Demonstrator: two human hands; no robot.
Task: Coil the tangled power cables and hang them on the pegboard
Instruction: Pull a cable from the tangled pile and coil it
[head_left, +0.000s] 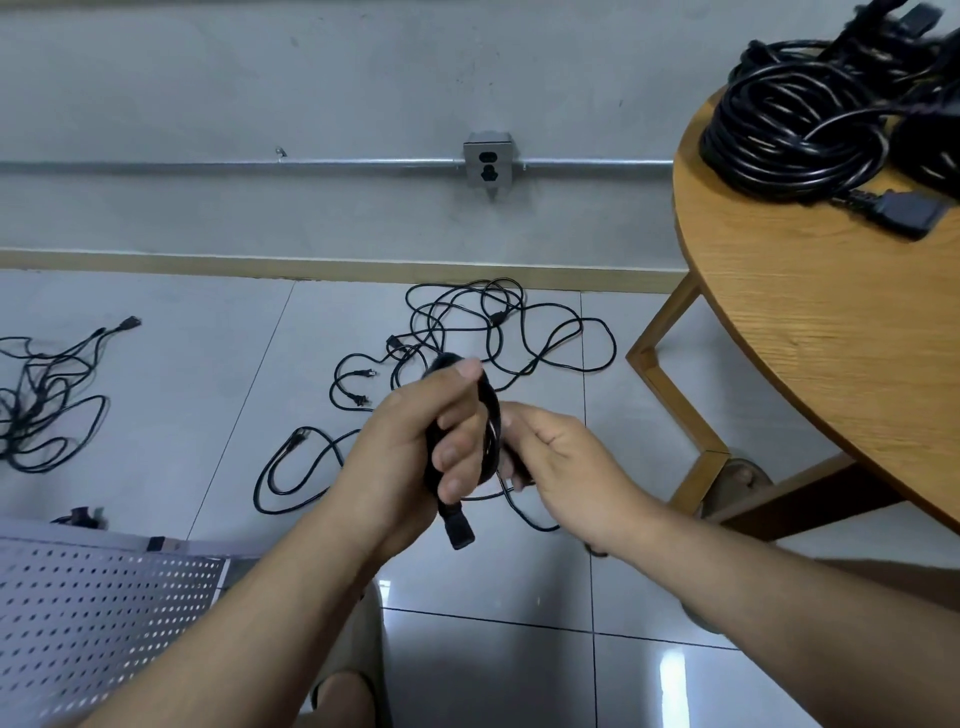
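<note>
The left hand (415, 447) is clenched round a small black coil (491, 421) of power cable: its fingers (457, 460) wrap the front of the bundle and the thumb presses over the top, so that the wound turns cannot spring apart. A moulded connector (458, 532) hangs just below those fingers, left free as the fixed end of the coil. The right hand (566, 467) sits just beside the coil, fingers curled inward, and appears to pinch the loose strand (519, 512) that drops beneath both hands; this grip would feed and tension the next turn. The step in hand is judged to be winding, with hanging not yet begun. Beyond the fingertips, a tangled cable heap (467, 332) lies on the tiled floor, and a second tangle (41, 395) lies well to the left of the left hand. The perforated pegboard (93, 613) lies flat below and left of the left wrist, with no cable on it. Up and right of the right hand, a round wooden table (831, 338) carries finished coils (795, 130), presumably staged there. A wall socket (488, 166) sits above the fingertips. No brand, label or writing is legible on any cable, plug or board
</note>
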